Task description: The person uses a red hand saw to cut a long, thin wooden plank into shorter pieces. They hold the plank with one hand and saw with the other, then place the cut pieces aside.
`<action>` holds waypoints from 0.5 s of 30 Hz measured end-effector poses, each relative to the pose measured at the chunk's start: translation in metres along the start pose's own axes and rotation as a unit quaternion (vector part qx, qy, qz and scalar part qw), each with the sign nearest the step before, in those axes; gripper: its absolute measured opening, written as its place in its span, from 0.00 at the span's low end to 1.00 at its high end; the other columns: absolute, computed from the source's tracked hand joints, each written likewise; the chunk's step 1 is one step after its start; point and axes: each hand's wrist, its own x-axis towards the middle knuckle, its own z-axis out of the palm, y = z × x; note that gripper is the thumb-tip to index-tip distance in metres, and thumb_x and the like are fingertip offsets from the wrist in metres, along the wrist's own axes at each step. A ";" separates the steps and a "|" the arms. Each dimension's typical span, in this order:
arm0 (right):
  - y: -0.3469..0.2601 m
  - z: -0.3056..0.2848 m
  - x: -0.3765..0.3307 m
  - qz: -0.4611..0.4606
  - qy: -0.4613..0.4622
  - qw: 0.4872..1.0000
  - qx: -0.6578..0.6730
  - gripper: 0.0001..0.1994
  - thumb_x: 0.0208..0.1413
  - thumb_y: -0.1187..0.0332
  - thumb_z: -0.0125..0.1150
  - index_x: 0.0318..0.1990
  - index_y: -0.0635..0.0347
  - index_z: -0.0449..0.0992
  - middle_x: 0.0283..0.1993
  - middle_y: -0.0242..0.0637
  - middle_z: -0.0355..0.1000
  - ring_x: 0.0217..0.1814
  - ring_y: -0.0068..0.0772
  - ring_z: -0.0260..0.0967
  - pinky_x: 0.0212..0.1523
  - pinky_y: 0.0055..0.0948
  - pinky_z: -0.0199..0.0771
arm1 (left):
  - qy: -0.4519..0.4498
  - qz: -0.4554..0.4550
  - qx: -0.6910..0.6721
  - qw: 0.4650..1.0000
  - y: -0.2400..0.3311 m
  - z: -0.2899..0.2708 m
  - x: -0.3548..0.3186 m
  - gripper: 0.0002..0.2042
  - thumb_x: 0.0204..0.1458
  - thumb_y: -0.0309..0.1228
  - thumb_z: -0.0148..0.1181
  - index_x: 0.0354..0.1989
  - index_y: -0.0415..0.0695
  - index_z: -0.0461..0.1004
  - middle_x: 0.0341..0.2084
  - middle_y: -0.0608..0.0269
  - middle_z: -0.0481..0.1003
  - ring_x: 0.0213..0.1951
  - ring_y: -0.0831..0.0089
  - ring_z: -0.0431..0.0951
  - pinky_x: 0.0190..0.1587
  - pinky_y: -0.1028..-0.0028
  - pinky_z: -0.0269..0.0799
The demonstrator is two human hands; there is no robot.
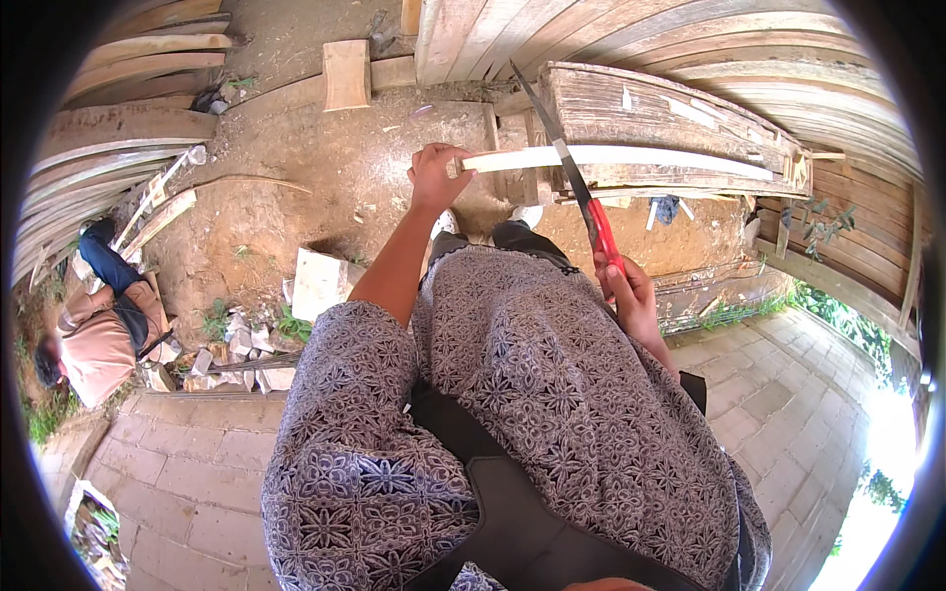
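Left grip (437,179) holds pale strip (641,156) extending rightward; right grip (631,288), red-handled blade (574,177).

I can read no text, label, number or sign anywhere. On the saw (574,176) in my right hand (634,293), neither the dark blade (546,118) nor the red handle (605,234) shows me any legible lettering; a marking there would be too small to tell. I make out no writing on the pale strip (641,156) in my left hand (437,177) either.
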 end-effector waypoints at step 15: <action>-0.001 0.000 0.006 0.001 -0.013 1.000 -0.018 0.16 0.67 0.63 0.52 0.53 0.66 0.76 0.34 0.22 0.71 0.29 0.10 0.56 0.31 0.16 0.58 | 0.004 0.009 -0.109 0.994 -0.016 0.007 0.001 0.16 0.40 0.32 0.75 0.40 0.54 0.82 0.42 0.60 0.77 0.50 0.58 0.74 0.56 0.60 0.68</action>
